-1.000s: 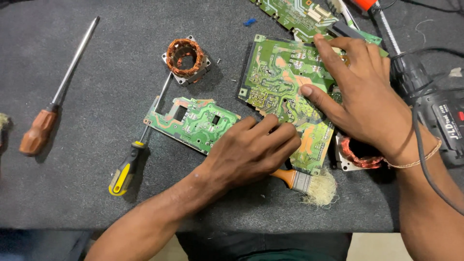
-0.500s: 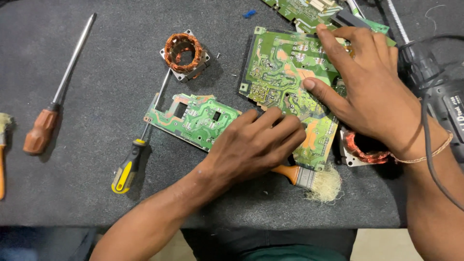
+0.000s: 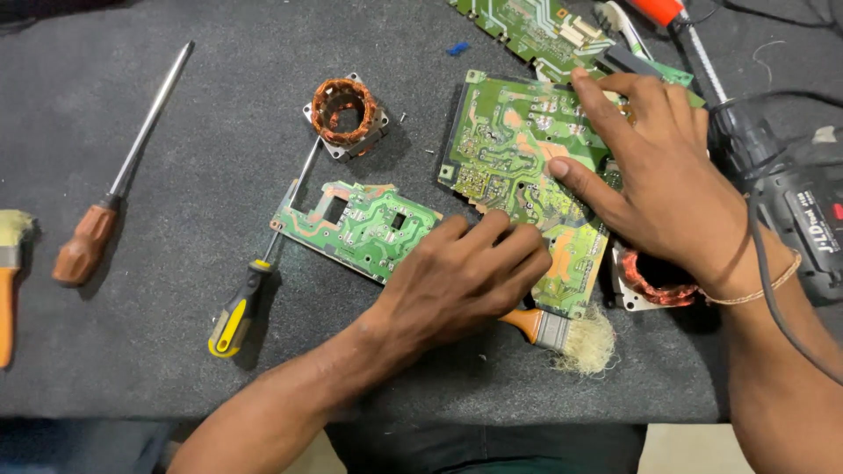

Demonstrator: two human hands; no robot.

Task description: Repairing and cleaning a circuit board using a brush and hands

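A large green circuit board (image 3: 514, 162) lies solder side up on the dark grey mat (image 3: 176, 351). My right hand (image 3: 654, 189) rests flat on its right half, fingers spread, thumb pressing the board's middle. My left hand (image 3: 457, 281) lies knuckles up at the board's lower left edge, its curled fingers touching that edge and covering the handle of a paint brush (image 3: 562, 333). A smaller green circuit board (image 3: 356, 224) sits just left of my left hand.
A copper-wound motor stator (image 3: 344, 112) lies above the small board, another (image 3: 654, 285) under my right wrist. A yellow-and-black screwdriver (image 3: 241, 307), a wooden-handled screwdriver (image 3: 101, 224), a third green board (image 3: 536, 31), a black power drill (image 3: 795, 206) with cable, and an orange handle (image 3: 9, 290) surround them.
Both hands stay on the large board. My left hand's fingers have crept slightly along the board's lower edge; the view has shifted a little.
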